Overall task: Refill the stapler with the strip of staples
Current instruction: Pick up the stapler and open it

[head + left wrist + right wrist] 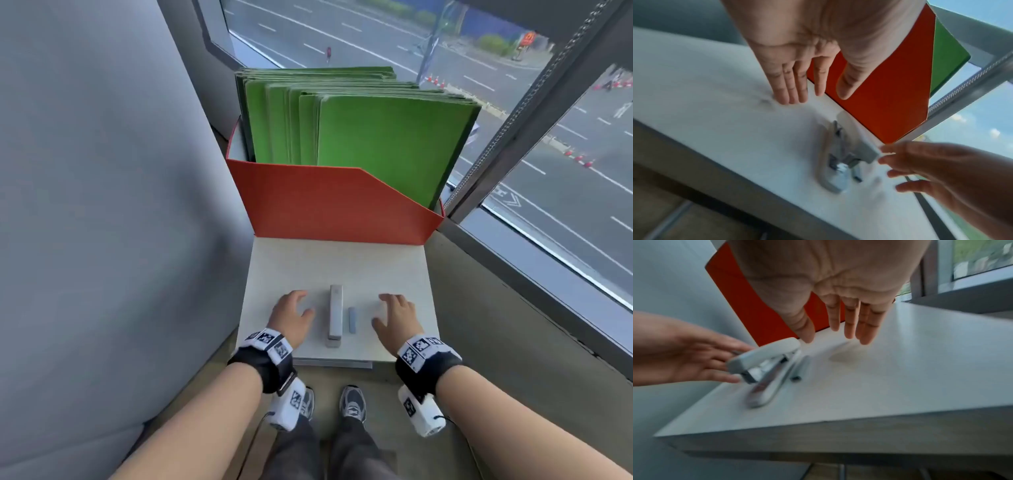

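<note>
A grey stapler [335,313] lies lengthwise on the small white table [404,274], its lid down. Just to its right lies a short bluish strip of staples [352,320], also seen beside the stapler [766,366] as a dark strip of staples [801,368] in the right wrist view. My left hand [291,317] hovers open left of the stapler, fingers straight, holding nothing. My right hand [395,317] hovers open to the right of the strip, palm down. In the left wrist view the stapler [840,155] lies between my left hand [797,84] and my right hand [920,168].
A red file box [329,209] full of green folders [376,133] stands at the table's far edge. A grey padded wall [85,205] rises on the left; a window [565,171] and its ledge run along the right. My shoes show below the table's near edge.
</note>
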### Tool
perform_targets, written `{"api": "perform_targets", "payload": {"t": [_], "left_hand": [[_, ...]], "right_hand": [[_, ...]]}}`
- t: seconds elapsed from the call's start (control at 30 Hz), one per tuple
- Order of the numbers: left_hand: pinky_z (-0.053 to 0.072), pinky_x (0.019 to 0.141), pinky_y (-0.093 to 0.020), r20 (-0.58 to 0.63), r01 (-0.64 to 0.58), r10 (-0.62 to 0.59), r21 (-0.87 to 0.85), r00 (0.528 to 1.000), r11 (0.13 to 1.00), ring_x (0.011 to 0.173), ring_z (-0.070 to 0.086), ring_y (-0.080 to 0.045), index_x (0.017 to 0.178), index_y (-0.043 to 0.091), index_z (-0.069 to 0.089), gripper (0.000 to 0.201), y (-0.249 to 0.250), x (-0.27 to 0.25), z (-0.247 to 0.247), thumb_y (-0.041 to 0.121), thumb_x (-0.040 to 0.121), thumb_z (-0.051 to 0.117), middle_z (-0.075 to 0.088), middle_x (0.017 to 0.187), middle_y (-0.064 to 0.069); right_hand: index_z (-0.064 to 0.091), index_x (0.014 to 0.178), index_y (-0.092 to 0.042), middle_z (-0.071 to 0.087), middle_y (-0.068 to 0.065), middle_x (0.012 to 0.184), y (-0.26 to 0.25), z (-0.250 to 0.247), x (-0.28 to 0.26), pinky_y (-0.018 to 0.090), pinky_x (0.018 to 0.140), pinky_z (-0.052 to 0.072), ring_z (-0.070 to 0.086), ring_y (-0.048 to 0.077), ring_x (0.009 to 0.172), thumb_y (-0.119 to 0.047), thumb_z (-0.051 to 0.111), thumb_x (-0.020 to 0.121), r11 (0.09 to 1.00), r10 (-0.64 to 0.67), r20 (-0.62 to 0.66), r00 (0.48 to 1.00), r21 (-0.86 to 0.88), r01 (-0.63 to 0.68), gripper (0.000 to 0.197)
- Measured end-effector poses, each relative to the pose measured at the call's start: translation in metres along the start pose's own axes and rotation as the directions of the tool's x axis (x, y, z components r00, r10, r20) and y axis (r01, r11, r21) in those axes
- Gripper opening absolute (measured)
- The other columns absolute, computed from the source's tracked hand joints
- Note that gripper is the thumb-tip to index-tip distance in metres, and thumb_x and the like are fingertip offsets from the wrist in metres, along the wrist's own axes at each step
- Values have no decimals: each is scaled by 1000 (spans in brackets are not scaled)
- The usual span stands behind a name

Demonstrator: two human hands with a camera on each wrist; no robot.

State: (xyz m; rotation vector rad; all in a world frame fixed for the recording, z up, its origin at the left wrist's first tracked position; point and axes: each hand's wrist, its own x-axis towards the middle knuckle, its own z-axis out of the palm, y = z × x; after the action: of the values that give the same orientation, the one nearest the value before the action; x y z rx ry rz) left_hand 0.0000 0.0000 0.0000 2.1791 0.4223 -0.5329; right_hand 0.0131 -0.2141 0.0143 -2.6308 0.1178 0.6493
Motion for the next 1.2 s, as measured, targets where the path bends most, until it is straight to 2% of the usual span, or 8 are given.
{"api": "perform_targets", "payload": {"t": [0.13, 0.33, 0.57, 0.67, 0.77, 0.83, 1.0, 1.2], "left_hand": [[37, 107, -29, 55, 23, -11, -211, 998, 977, 127, 51, -21, 134, 15, 49, 42, 27, 10, 19, 23, 93, 44, 53, 141, -6], [39, 105, -29, 88, 75, -50, -310, 995, 948, 124, 53, -23, 132, 14, 53, 41, 33, 14, 26, 18, 93, 39, 57, 137, -6], [46, 103, -38, 114, 121, -83, -376, 990, 919, 113, 60, -24, 127, 22, 55, 40, 32, 17, 19, 25, 92, 37, 61, 131, -6], [51, 86, -38, 140, 155, -108, -390, 984, 908, 87, 61, -26, 103, 13, 63, 39, 38, 27, 11, 35, 90, 34, 69, 107, -18], [39, 54, -29, 166, 207, -141, -494, 976, 845, 60, 52, -23, 73, 17, 58, 39, 51, 33, 2, 40, 91, 32, 59, 67, -8], [32, 50, -26, 187, 225, -143, -568, 972, 792, 51, 43, -21, 67, 19, 52, 32, 57, 35, -2, 37, 88, 35, 49, 58, -4], [38, 54, -26, 173, 204, -124, -592, 977, 780, 59, 49, -21, 82, 24, 59, 29, 56, 42, 0, 40, 85, 35, 58, 70, -5], [50, 83, -40, 128, 124, -71, -480, 989, 869, 84, 58, -27, 108, 11, 56, 37, 39, 45, 2, 30, 95, 26, 61, 99, -18]], "right_hand": [[34, 139, -10, 45, 15, 138, -49, 15, 5, 41, 106, 39, 45, 32, 126, -27, 56, 87, 985, -70, 72, 995, 163, 57, 60], [28, 142, -8, 29, 16, 146, -85, 42, 13, 37, 92, 42, 38, 33, 116, -14, 45, 86, 975, -131, 149, 980, -161, 155, 58], [37, 138, -1, 30, 23, 144, -92, 28, 21, 44, 102, 37, 23, 42, 132, -28, 50, 89, 855, -148, 254, 956, -453, 253, 57], [38, 134, 1, 28, 25, 143, -102, 14, 23, 42, 100, 40, 29, 42, 129, -26, 50, 89, 871, -213, 235, 948, -395, 293, 55], [28, 139, -3, 29, 27, 144, -115, -5, 21, 41, 98, 40, 43, 40, 118, -18, 49, 89, 961, -200, 137, 970, -169, 221, 56], [17, 145, -9, 39, 26, 138, -118, -14, 19, 40, 92, 44, 50, 39, 115, -15, 47, 91, 987, -160, 67, 985, 31, 158, 62], [-8, 149, -9, 51, 26, 128, -119, -18, 23, 42, 84, 49, 61, 37, 104, -14, 42, 93, 990, -143, 132, 981, 38, 139, 76], [31, 139, -6, 63, 20, 114, -122, -39, 31, 31, 68, 43, 62, 35, 100, -19, 40, 95, 989, -123, 235, 964, -51, 139, 47]]}}
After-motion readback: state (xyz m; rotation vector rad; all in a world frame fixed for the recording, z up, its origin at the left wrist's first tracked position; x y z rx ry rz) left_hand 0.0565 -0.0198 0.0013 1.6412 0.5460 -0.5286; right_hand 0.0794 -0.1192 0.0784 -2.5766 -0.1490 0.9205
